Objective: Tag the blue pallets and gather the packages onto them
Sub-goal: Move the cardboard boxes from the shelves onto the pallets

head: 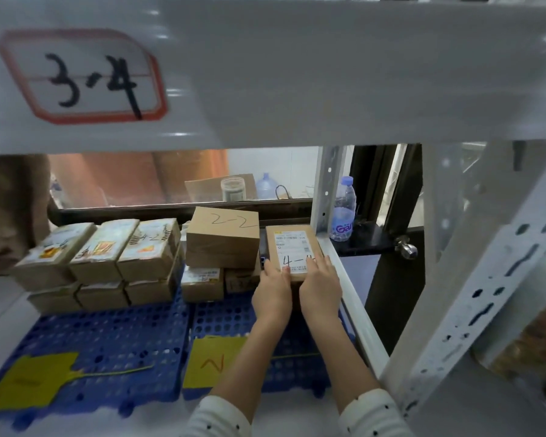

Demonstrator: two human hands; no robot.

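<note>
Two blue pallets lie side by side under the white shelf: the left pallet (108, 345) and the right pallet (224, 316). Each carries a yellow tag, the left tag (29, 381) and the right tag (213, 361) marked with a red sign. My left hand (273, 293) and my right hand (320, 287) grip the near end of a flat cardboard package (292, 247) labelled "4-4" at the right pallet's far right. Beside it a box marked "2-2" (223, 236) rests on smaller boxes. Several taped boxes (101, 257) are stacked on the left pallet.
A white shelf beam (265, 74) with a "3-4" label crosses the top. White perforated uprights (486, 294) stand at the right. A water bottle (343, 209) stands on a black ledge behind the upright. A jar and a large water jug sit behind the window.
</note>
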